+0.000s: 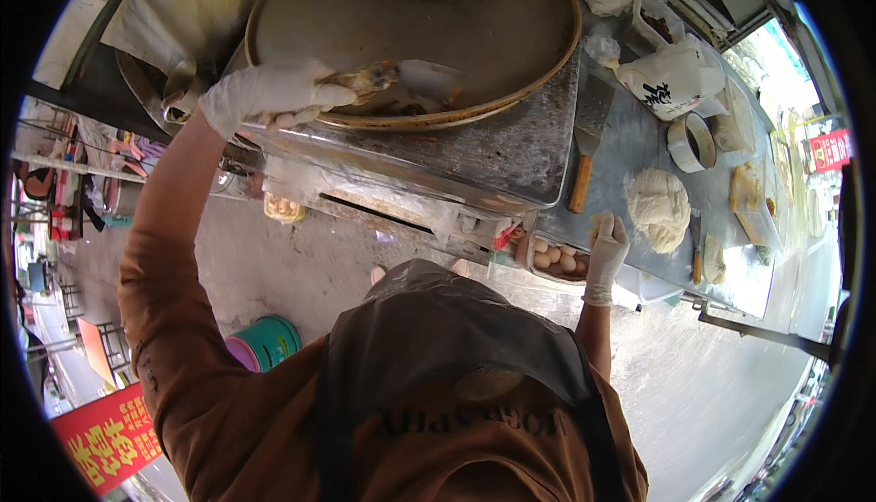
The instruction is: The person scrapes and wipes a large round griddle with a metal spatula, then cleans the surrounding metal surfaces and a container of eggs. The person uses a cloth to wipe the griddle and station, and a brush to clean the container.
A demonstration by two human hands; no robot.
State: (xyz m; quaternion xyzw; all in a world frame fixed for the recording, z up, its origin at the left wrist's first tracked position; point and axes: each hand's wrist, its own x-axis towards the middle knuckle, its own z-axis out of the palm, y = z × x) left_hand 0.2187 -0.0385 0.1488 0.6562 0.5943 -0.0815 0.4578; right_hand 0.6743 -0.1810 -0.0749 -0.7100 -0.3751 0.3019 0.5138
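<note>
My left hand [291,95], in a whitish glove, grips a brown, greasy-looking wad [366,81] over the near rim of a large round griddle [438,16]. What the wad is made of is hard to tell. My right hand [606,259], gloved too, pinches a small pale piece, apparently dough [602,223], above the edge of the metal worktop [619,160]. Just beside that hand lies a big lump of dough [658,210]. Brown eggs [558,255] fill a box below the worktop edge, left of the right hand.
A wooden-handled metal spatula [590,132] lies right of the griddle. Farther right are a round container [691,142], a white printed bag [674,77], a plastic tub [753,201], a narrow wooden-handled tool [697,249] and a smaller dough piece [714,260]. A green bucket [270,341] stands on the ground.
</note>
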